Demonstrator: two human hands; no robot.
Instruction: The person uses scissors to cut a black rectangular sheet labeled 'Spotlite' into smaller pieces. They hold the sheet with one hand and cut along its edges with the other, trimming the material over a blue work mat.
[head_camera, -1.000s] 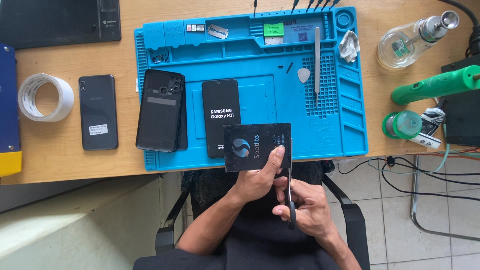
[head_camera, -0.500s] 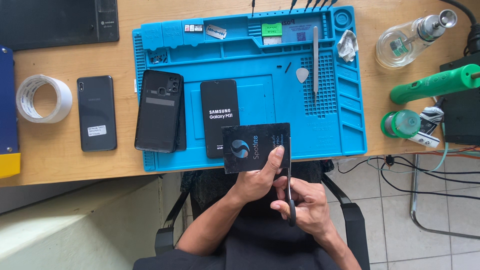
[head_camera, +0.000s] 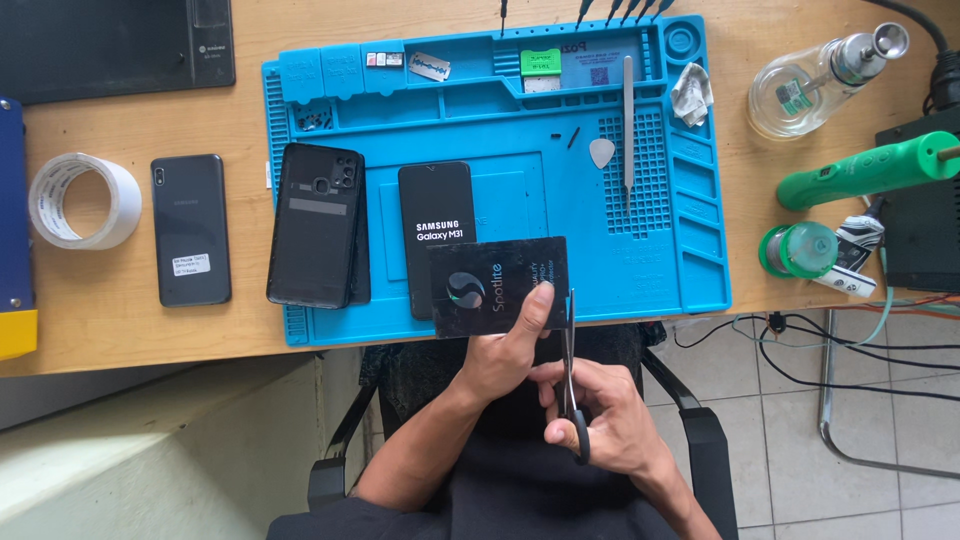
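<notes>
I see the left hand (head_camera: 505, 355) pinching a flat black packet (head_camera: 497, 286) by its lower edge, thumb on the front and fingers closed behind it, and holding it just over the near edge of the blue work mat (head_camera: 690, 260). The right hand (head_camera: 600, 420) is closed around the handles of the scissors (head_camera: 570, 375), and the blades stand upright at the right side of the packet, touching or almost touching its edge; I cannot tell if they already bite. I judge the step is the cutting open of the packet along this right side, and it calls for a straight, shallow cut so that the content is not hurt. The hands work over the lap, before the table, where there is free room. Just behind the packet lies a black phone (head_camera: 438, 225) with its screen up, and beside it a back cover (head_camera: 315, 225), so the blade tips should stay away from them.
</notes>
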